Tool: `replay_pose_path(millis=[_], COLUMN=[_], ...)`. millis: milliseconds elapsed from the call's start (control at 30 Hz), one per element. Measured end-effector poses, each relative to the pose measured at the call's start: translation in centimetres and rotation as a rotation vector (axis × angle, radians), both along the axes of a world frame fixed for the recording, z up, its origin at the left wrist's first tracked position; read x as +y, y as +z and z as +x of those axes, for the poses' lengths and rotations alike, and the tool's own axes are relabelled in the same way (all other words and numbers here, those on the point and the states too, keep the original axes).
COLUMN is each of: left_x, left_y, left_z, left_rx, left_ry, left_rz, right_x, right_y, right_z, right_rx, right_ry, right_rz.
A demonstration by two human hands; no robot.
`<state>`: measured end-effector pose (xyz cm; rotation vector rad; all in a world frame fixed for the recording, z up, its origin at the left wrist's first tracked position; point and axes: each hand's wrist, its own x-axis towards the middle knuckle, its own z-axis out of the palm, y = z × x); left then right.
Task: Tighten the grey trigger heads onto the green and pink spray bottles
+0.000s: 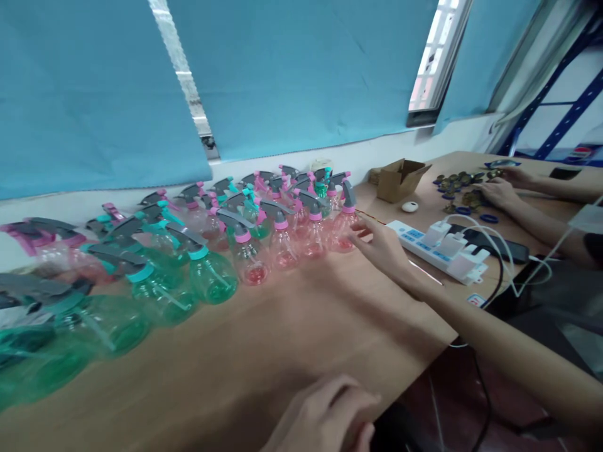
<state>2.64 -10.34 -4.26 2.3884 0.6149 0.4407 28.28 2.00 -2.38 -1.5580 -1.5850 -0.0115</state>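
My right hand reaches to the right end of the front row of spray bottles. Its fingers are apart at the right side of a clear pink spray bottle with a grey trigger head, and they seem to touch it without wrapping round it. My left hand is low at the bottom edge, slightly blurred. Its fingers are loosely bent, thumb apart, with nothing visible in them. Beside the pink bottle stand more pink spray bottles, then green spray bottles with turquoise collars.
A white power strip with plugged-in chargers and cables lies right of my right hand. Behind it are an open cardboard box and a white oval item. Another person's hands handle small brass-coloured parts and blue rings at the far right.
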Motion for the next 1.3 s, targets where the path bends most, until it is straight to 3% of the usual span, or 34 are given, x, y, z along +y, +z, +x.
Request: replay_pose_path(millis=[133,467,633,800,933,1000,1167,1300], left_x=[2.1,7.3,8.6,10.0,11.0,11.2,10.4,9.0], left_y=[1.4,-0.4,0.0,0.1,-0.4,-0.8,-2.0,-2.7], left_z=[0.5,3.2,4.0,5.5,6.5,6.5,5.8,4.6], left_rx=[0.018,-0.044,-0.125,-0.217,-0.325,-0.351,-0.24,-0.262], left_ry=[0.098,0.189,0.223,0.326,0.45,0.476,0.403,0.368], left_rz=[-0.051,-0.043,-0.058,-0.089,-0.084,-0.074,-0.138,-0.163], right_x=[0.0,6.5,6.8,4.3,0.4,-2.0,-7.2,-8.8], right_y=[-0.5,-1.4,-1.2,-0.3,0.7,1.1,1.7,2.4], right_z=[2.4,3.5,3.7,3.6,2.4,1.5,-0.8,-2.3], right_rx=[-0.007,-0.081,-0.082,-0.086,-0.088,-0.072,-0.012,-0.057], right_ry=[-0.106,-0.053,-0.027,0.034,0.092,0.188,0.316,0.378], right_rz=[-0.005,-0.123,-0.169,-0.213,-0.268,-0.302,-0.364,-0.411])
